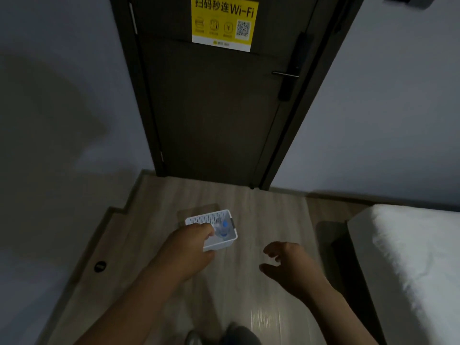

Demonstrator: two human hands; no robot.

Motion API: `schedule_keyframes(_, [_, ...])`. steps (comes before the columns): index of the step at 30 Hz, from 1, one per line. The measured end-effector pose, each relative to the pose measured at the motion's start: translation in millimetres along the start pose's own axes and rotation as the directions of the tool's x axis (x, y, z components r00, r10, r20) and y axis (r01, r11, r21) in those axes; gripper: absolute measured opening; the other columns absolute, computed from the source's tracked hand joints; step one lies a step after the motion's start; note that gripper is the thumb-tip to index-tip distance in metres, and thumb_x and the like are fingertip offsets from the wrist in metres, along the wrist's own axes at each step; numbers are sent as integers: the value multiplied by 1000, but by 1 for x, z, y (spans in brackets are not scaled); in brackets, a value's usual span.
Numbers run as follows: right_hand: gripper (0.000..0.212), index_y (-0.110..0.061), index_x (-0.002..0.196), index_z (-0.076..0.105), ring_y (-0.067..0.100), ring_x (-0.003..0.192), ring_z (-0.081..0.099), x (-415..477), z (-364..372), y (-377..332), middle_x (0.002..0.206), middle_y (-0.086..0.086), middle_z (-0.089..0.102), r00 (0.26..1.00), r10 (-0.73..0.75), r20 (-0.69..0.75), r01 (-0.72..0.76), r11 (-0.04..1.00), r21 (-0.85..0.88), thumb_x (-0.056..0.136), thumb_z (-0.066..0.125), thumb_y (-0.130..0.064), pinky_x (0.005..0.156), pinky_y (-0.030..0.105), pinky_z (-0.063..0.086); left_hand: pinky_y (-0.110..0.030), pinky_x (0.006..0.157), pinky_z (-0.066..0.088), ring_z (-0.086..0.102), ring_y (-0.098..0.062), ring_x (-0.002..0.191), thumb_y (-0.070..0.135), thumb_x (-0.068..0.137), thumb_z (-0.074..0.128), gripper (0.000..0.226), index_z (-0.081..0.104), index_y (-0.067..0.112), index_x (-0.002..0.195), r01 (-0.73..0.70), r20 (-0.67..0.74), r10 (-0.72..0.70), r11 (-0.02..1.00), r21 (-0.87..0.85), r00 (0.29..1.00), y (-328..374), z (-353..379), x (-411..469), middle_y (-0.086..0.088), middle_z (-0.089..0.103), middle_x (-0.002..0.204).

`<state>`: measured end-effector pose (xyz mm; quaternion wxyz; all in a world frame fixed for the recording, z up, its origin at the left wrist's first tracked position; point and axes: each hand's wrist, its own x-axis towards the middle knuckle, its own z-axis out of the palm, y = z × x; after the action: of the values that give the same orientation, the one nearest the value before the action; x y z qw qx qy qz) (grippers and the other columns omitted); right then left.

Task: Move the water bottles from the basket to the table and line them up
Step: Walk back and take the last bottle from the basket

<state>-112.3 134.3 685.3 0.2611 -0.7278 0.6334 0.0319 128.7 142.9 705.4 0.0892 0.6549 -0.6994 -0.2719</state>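
Note:
A small white perforated basket (209,218) stands on the wooden floor in front of a dark door. Inside it lies a clear water bottle (222,230) with a blue cap, partly covered by my fingers. My left hand (189,241) reaches down over the basket's near left corner, fingers curled at the bottle; whether it grips the bottle is unclear. My right hand (286,263) hovers to the right of the basket with its fingers spread and nothing in it. No table is in view.
The dark door (214,108) with a yellow Wi-Fi sign (224,21) stands straight ahead. A bed with white bedding (410,257) fills the right side. White walls flank the narrow floor strip. A round black doorstop (100,266) sits at the left skirting.

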Motion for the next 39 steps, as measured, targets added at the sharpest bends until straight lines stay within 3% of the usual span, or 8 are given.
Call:
schedule_keyframes(6, [39, -31, 123, 57, -1, 93, 55, 93, -29, 16, 118, -11, 62, 998, -45, 52, 47, 999, -26, 86, 65, -42, 69, 10, 40, -21, 82, 49, 60, -12, 104, 37, 82, 66, 32, 59, 24, 110, 73, 18, -73, 997, -19, 997, -8, -3, 80, 5, 64, 118])
schedule_keyframes(11, [39, -29, 123, 57, 5, 99, 59, 190, -51, 33, 117, -8, 63, 990, -85, 117, 90, 995, -38, 86, 64, -40, 84, 20, 50, -16, 79, 43, 60, -12, 103, 35, 82, 69, 36, 59, 20, 113, 185, -2, -186, 979, -91, 982, -13, 0, 154, 3, 64, 118])
schedule_keyframes(21, [41, -21, 127, 57, 13, 107, 60, 361, -46, 72, 121, -1, 64, 946, -135, 294, 165, 983, -80, 89, 61, -36, 92, 29, 50, -29, 93, 47, 59, -20, 111, 32, 88, 63, 41, 55, 15, 124, 363, -16, -366, 927, -96, 930, -54, 36, 294, -4, 61, 124])
schedule_keyframes(25, [36, -21, 122, 59, 12, 104, 61, 421, -3, 85, 117, -2, 65, 941, -103, 322, 131, 989, -67, 89, 61, -35, 90, 28, 50, -30, 96, 43, 58, -22, 111, 39, 91, 54, 42, 57, 13, 123, 373, -32, -374, 927, -32, 927, -100, 79, 346, -7, 62, 121])
schedule_keyframes(27, [36, -21, 122, 59, 12, 105, 60, 453, 31, 93, 117, -2, 65, 943, -78, 323, 107, 991, -75, 89, 61, -35, 90, 28, 50, -30, 94, 45, 58, -20, 110, 39, 90, 58, 42, 55, 15, 124, 400, -11, -400, 916, -14, 916, -126, 109, 368, -4, 62, 120])
schedule_keyframes(30, [38, -20, 125, 57, 14, 106, 60, 498, 91, 107, 119, -1, 63, 948, -52, 313, 93, 989, -117, 90, 59, -36, 90, 28, 50, -28, 89, 51, 60, -15, 107, 40, 87, 62, 40, 52, 19, 121, 420, 80, -418, 908, -2, 905, -166, 161, 396, 0, 63, 118])
schedule_keyframes(39, [41, -20, 127, 52, 15, 105, 60, 599, 286, 153, 119, -1, 61, 923, -70, 378, 167, 958, -233, 90, 57, -36, 84, 24, 46, -31, 93, 51, 57, -18, 114, 40, 91, 54, 47, 43, 18, 131, 362, 306, -388, 922, 139, 869, -285, 329, 444, -3, 56, 127])
